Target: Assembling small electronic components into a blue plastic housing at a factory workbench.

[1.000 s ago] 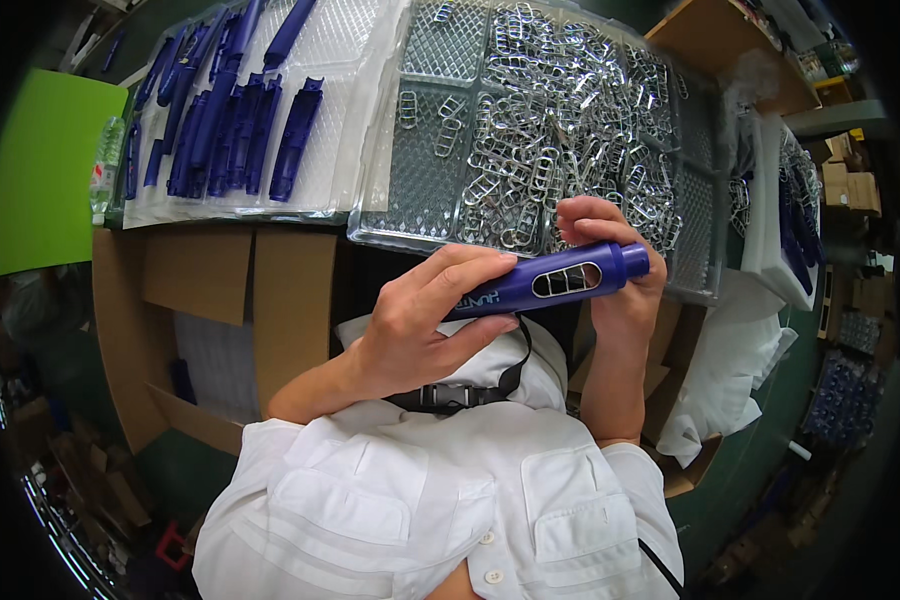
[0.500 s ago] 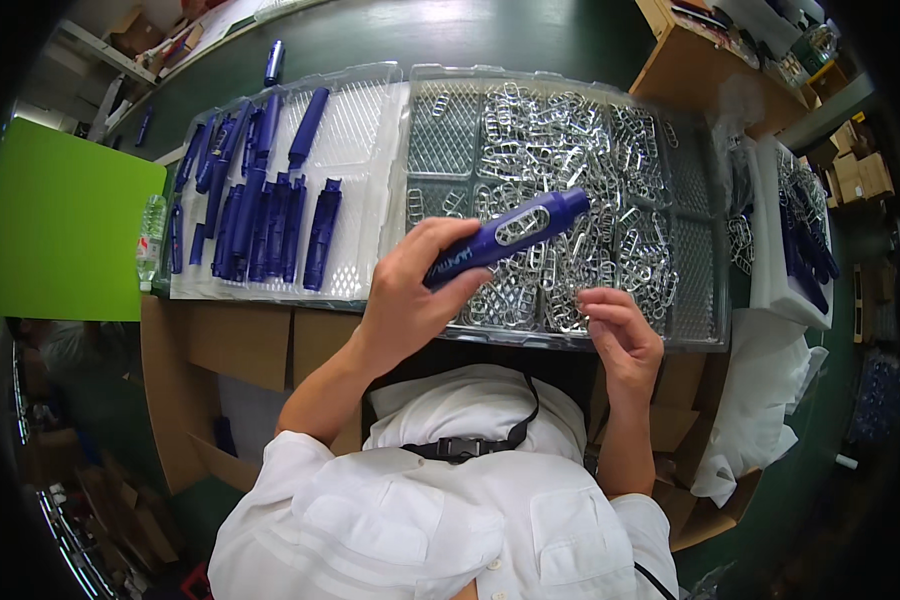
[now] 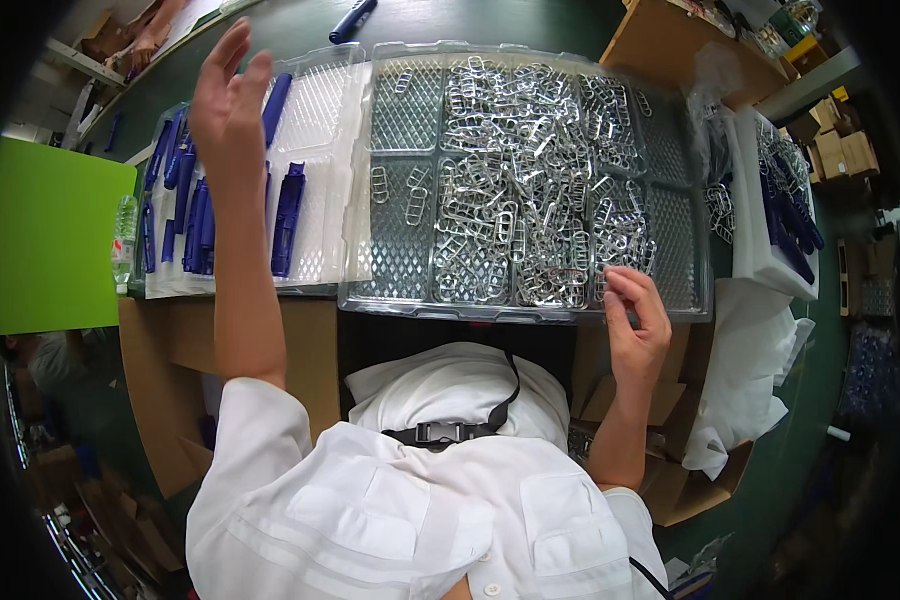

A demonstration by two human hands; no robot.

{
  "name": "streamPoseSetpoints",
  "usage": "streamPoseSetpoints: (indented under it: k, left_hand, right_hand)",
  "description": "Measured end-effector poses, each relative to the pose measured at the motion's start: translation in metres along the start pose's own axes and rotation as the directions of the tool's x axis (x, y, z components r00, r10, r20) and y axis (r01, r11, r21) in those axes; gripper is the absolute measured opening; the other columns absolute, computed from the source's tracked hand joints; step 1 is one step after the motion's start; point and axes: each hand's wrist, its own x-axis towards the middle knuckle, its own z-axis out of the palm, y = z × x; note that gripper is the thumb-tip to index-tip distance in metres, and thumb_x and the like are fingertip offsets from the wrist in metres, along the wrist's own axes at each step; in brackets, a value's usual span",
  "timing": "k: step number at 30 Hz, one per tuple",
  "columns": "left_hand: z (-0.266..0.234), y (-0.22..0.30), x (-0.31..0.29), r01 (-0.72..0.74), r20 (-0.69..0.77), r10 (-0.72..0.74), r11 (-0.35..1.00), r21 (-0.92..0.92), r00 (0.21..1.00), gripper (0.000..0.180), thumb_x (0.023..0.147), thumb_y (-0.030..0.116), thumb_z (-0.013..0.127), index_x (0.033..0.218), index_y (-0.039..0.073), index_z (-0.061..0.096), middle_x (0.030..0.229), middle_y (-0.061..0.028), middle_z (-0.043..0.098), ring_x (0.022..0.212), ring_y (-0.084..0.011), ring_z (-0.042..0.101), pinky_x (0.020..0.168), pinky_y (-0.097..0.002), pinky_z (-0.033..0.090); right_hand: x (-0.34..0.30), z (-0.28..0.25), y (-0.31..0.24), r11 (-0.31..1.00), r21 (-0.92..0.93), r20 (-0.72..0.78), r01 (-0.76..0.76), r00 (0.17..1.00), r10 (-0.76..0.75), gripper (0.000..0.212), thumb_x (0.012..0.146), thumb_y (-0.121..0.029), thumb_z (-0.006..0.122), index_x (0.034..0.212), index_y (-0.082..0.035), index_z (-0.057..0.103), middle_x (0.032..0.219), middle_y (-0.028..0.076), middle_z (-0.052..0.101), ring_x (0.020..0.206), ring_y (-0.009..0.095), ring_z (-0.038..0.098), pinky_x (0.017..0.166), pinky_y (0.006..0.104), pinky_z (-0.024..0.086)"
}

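My left hand (image 3: 232,95) is raised over the far part of the white tray (image 3: 315,135), fingers apart and nothing in them. A blue tube-shaped casing (image 3: 353,20) lies on the green surface beyond the trays, right of that hand. Under and beside my left forearm are several blue casings (image 3: 288,220), partly hidden. At the front edge of the clear compartment tray my right hand (image 3: 638,325) has its thumb and fingers curled together beside the metal clips (image 3: 530,190). Whether a clip sits between these fingertips is too small to tell.
The clear compartment tray (image 3: 403,268) holds the clips. A plastic bottle (image 3: 124,243) stands by a bright green panel (image 3: 45,235) at left. A white foam box (image 3: 760,245) with blue parts is at right. Open cartons (image 3: 300,345) sit below. Another person's hand (image 3: 148,45) shows at far left.
My left hand has let go of the blue casing with the metal clip and moved far and left. That casing seems to be the one beyond the trays. The whole view shifted slightly.
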Motion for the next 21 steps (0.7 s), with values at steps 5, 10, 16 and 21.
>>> streamPoseSetpoints:
  k: [5,10,16,21]
  left_hand:
    - [-0.131,0.037,-0.163,-0.029,-0.411,0.132,0.969,0.247,0.902,0.029,0.101,-0.003,0.052,0.129,-0.008,0.06,0.14,-0.0184,0.062,0.122,-0.0226,0.062,0.11,-0.0339,0.046]
    - [-0.285,-0.003,-0.326,0.557,-0.811,-0.229,0.819,0.138,0.538,0.024,0.101,0.004,0.057,0.123,0.007,0.066,0.122,0.0015,0.067,0.101,-0.0092,0.06,0.083,-0.0242,0.046]
    - [-0.398,-0.043,-0.507,0.851,-0.938,-0.329,0.518,-0.08,0.112,0.038,0.094,0.0,0.06,0.132,-0.001,0.062,0.131,-0.0123,0.065,0.123,-0.0245,0.06,0.106,-0.0357,0.045]
    - [-0.412,0.024,-0.51,0.902,-0.948,0.105,0.294,0.317,0.299,0.043,0.096,0.005,0.054,0.139,-0.001,0.053,0.139,-0.0198,0.058,0.127,-0.0328,0.056,0.11,-0.0405,0.042]
  right_hand:
    - [0.034,0.013,-0.008,0.818,-0.454,0.157,0.354,0.935,-0.318,0.021,0.085,0.002,0.074,0.105,-0.005,0.075,0.107,0.008,0.073,0.092,0.026,0.069,0.078,0.0349,0.057]
    - [0.049,0.035,-0.016,0.684,-0.44,0.565,0.582,0.771,-0.293,0.017,0.083,-0.004,0.077,0.099,-0.008,0.074,0.105,0.005,0.071,0.094,0.028,0.067,0.08,0.0391,0.056]
    - [0.064,0.028,0.008,0.636,-0.472,0.575,0.61,0.76,-0.303,0.008,0.094,-0.003,0.069,0.101,-0.001,0.069,0.111,0.012,0.07,0.102,0.029,0.067,0.087,0.0371,0.054]
    - [0.079,-0.006,0.055,0.847,-0.394,0.422,0.356,0.889,-0.177,0.019,0.106,-0.01,0.06,0.118,0.002,0.067,0.118,0.01,0.07,0.102,0.017,0.066,0.088,0.0301,0.054]
